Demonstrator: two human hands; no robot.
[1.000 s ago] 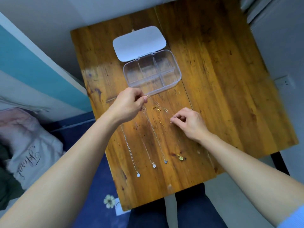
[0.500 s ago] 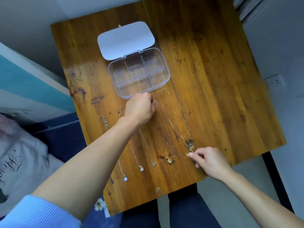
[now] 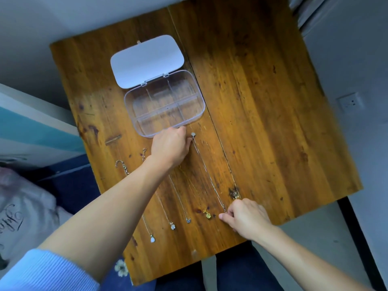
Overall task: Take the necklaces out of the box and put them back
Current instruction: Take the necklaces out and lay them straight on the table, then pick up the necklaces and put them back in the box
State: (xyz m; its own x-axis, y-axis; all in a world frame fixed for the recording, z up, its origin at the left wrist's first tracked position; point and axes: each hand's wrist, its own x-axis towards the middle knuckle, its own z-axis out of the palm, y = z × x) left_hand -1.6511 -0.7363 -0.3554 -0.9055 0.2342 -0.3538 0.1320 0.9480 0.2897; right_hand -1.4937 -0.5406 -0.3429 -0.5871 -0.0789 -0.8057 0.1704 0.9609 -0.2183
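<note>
- The four pendant necklaces [image 3: 161,208] lay side by side on the wooden table [image 3: 273,122], their chains passing under the left forearm and their pendants at the near edge, left of the right hand; across the last second they had kept that order.
- The left hand [image 3: 171,147] was curled, its fingertips pinching the far end of the fifth necklace [image 3: 207,177] just in front of the clear box [image 3: 165,103]. A second earlier it had held that end above the chains, further from the box; it had since come down to the wood by the box's near wall.
- The box stood just beyond the left hand, its white lid [image 3: 147,59] thrown back, and all its compartments looked empty.
- The fifth necklace ran straight from the left hand to the right, right of the other four, with a small pale piece at its far end.
- The right hand [image 3: 245,217] was closed in a pinch on the near end of that chain. A second earlier it had been close to the left hand mid-table; it had drawn back to the near edge, pulling the chain out straight.
- By my reading the taking-out half was finishing: five necklaces lay out, and returning them to the box remained.
</note>
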